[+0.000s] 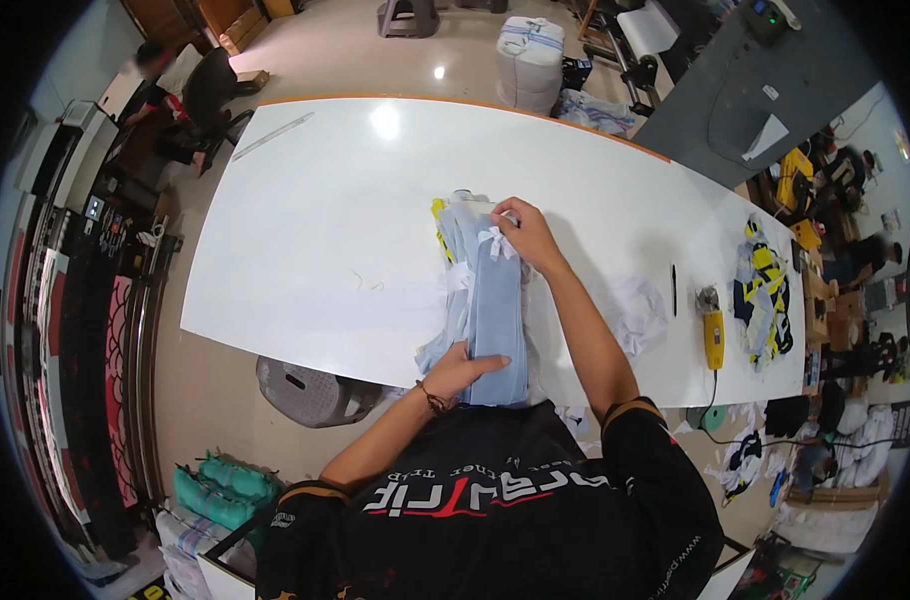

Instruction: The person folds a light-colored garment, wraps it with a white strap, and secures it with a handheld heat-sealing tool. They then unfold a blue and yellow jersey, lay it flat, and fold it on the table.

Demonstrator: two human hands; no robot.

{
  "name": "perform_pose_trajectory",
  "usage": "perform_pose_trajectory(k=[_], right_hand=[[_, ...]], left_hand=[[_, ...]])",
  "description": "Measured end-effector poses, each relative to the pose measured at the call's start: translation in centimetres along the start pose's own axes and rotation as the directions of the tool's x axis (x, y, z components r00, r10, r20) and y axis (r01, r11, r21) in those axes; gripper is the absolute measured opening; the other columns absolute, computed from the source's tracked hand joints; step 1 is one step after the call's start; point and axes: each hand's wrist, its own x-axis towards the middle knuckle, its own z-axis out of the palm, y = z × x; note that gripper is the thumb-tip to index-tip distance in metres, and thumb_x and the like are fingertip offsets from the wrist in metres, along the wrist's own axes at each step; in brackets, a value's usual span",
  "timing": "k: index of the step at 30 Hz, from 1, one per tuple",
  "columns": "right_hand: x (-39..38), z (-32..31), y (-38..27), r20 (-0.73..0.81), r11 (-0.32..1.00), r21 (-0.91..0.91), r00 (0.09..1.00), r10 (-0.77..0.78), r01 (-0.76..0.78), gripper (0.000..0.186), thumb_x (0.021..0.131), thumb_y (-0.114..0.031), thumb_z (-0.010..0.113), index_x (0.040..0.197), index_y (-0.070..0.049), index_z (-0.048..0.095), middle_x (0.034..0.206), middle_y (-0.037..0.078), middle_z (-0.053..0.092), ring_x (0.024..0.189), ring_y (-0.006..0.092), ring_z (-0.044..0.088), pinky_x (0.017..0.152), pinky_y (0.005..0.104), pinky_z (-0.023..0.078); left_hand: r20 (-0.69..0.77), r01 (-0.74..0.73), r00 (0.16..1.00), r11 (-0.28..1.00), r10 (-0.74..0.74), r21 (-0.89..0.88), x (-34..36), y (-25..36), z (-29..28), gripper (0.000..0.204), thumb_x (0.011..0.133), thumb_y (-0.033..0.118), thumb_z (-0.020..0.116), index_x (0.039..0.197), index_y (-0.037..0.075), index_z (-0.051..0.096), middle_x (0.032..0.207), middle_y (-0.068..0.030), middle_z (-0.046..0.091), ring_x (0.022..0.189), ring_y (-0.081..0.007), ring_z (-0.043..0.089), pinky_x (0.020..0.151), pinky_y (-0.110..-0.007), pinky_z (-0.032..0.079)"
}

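Clearly, the care here goes into keeping the long, flat stack of grey-blue fabric (498,310) squared up. It lies lengthwise at the near edge of the white tabletop (295,230), near the middle, right beside a looser, paler bundle of light-blue cloth (459,240) on its left. The person's hands are well apart, one at each end. The left hand (463,373) lies at the near end, thumb across the top and fingers at the left edge; the right hand (523,232) is bent over the far end by the knotted white fabric tie (495,243). From where I stand I can't tell how hard either one grips.

I'd keep that left thumb flat so the layers don't fan out, and handle the far end gently, since a tug on a loose tail could undo the bow. Lifting both ends together should stop the middle sagging.
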Motion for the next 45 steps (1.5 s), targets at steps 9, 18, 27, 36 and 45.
perform_pose_trajectory(k=[9,18,27,36,45], right_hand=[[1.9,-0.7,2.9,-0.054,1.000,0.012,0.998,0.007,-0.006,0.025,0.092,-0.023,0.073,0.108,-0.004,0.068,0.094,0.012,0.073,0.085,0.0203,0.067,0.078,0.0344,0.053],[-6.8,-4.8,10.5,-0.277,0.933,0.231,0.901,0.335,-0.276,0.031,0.099,-0.030,0.067,0.110,-0.001,0.068,0.087,0.004,0.068,0.077,0.0111,0.062,0.071,0.0271,0.049],[-14.3,-0.9,4.1,-0.494,0.974,0.161,0.868,-0.058,0.157,0.021,0.092,-0.014,0.073,0.108,-0.001,0.068,0.088,0.005,0.066,0.078,0.0121,0.059,0.072,0.0260,0.047],[-8.9,-1.7,-6.2,-0.095,0.945,0.105,0.949,-0.301,0.310,0.031,0.078,-0.008,0.080,0.107,-0.003,0.070,0.090,0.006,0.064,0.078,0.0151,0.058,0.072,0.0288,0.048],[-7.3,-2.1,-6.3,-0.063,0.898,0.430,0.996,-0.067,0.088,0.015,0.093,-0.012,0.075,0.098,0.002,0.075,0.093,0.007,0.075,0.086,0.0102,0.066,0.077,0.0269,0.053]], left_hand=[[0.257,0.183,0.913,0.882,-0.317,0.435,-0.6,1.9,-5.2,0.057,0.094,0.037,0.074,0.120,-0.012,0.064,0.110,-0.0211,0.072,0.097,-0.0254,0.073,0.087,-0.033,0.061],[-0.852,0.647,0.135,0.606,0.506,0.463,0.8,-2.8,-27.7,0.075,0.084,0.059,0.073,0.127,-0.001,0.061,0.120,-0.0248,0.067,0.119,-0.0452,0.058,0.096,-0.052,0.051],[-0.747,0.501,0.173,0.596,0.642,0.627,4.3,-1.9,-33.4,0.047,0.094,0.039,0.068,0.118,0.000,0.060,0.088,-0.0211,0.071,0.083,-0.0353,0.072,0.071,-0.046,0.059],[-0.197,-0.445,0.432,0.398,0.880,0.802,0.3,15.0,-10.0,0.015,0.097,0.010,0.067,0.104,0.000,0.058,0.075,-0.0053,0.062,0.056,-0.0108,0.060,0.045,-0.027,0.047],[0.247,-0.771,0.452,0.236,0.857,0.592,4.2,13.8,0.3,0.052,0.080,0.016,0.085,0.123,0.004,0.060,0.113,-0.0115,0.065,0.107,-0.0232,0.064,0.089,-0.040,0.052]])
